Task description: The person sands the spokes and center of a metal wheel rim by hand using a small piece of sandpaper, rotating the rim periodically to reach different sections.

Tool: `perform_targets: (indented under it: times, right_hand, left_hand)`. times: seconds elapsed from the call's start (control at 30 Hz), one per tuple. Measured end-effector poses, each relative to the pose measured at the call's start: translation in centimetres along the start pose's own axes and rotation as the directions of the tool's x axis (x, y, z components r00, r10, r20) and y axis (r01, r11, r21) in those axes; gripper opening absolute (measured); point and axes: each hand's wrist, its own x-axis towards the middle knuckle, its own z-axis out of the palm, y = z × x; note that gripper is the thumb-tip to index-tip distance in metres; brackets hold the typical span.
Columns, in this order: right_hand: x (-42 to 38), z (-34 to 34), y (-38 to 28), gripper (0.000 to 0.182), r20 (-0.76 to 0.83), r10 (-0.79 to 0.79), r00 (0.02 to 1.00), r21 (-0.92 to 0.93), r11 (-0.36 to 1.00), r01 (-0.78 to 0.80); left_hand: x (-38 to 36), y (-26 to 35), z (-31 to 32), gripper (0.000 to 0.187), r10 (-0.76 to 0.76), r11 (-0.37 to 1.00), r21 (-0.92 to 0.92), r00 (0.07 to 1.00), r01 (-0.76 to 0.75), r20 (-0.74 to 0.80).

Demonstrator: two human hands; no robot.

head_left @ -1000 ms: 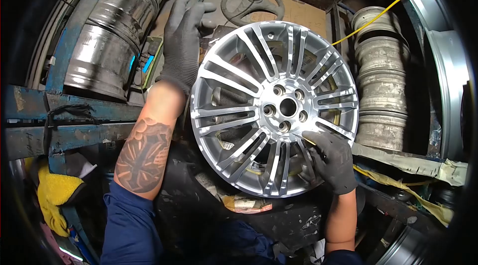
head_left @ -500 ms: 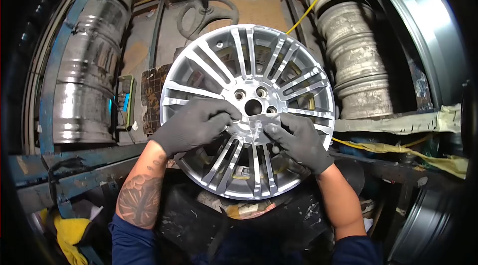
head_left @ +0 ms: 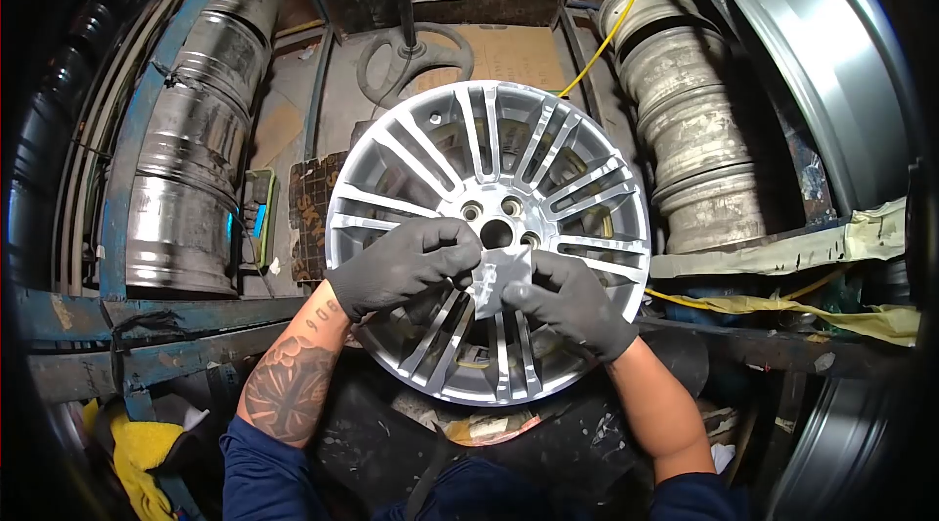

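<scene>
Head view: film piece (head_left: pixel 501 278) between both hands' fingers (head_left: pixel 460 262).

The wheel (head_left: pixel 489 188) fills the middle, hemmed by a stack of rims (head_left: pixel 191 130) at left and another stack (head_left: pixel 685 130) at right. Open floor (head_left: pixel 518 51) lies behind it, beside the fan base (head_left: pixel 416 61). A blue frame (head_left: pixel 147 345) blocks the lower left.

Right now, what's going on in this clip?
A person in grey gloves works at a silver alloy wheel that faces the camera in a cluttered workshop. The left hand and right hand meet just below the hub, pinching a small grey sheet between their fingertips against the spokes. Bare wheel barrels are stacked at the left and right, and a yellow cable runs behind.
</scene>
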Motion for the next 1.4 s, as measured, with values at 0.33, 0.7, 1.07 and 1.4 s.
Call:
perform_targets:
  times: [0.33,0.7,1.07,1.4]
  right_hand:
    - [-1.5,1.7,0.6,0.025,0.038,0.03,0.999,0.209,0.977,-0.037]
    - [0.0,2.1,2.4,0.023,-0.178,-0.34,0.924,-0.458,0.859,0.228]
    - [1.5,2.3,3.8,0.027,-0.191,-0.386,0.902,-0.543,0.808,0.231]
    - [3.0,4.8,5.0,0.027,-0.067,-0.261,0.963,-0.679,0.719,0.148]
  left_hand:
    - [-0.6,0.7,1.6,0.026,0.065,0.998,-0.025,0.994,-0.063,0.088]
    - [-1.1,-0.3,1.2,0.03,0.068,0.986,0.156,0.997,-0.062,-0.036]
    - [-0.4,-1.6,1.4,0.031,0.074,0.986,0.151,0.997,-0.07,-0.022]
    - [-0.6,-4.0,-6.1,0.032,0.163,0.899,0.437,0.916,0.015,-0.366]
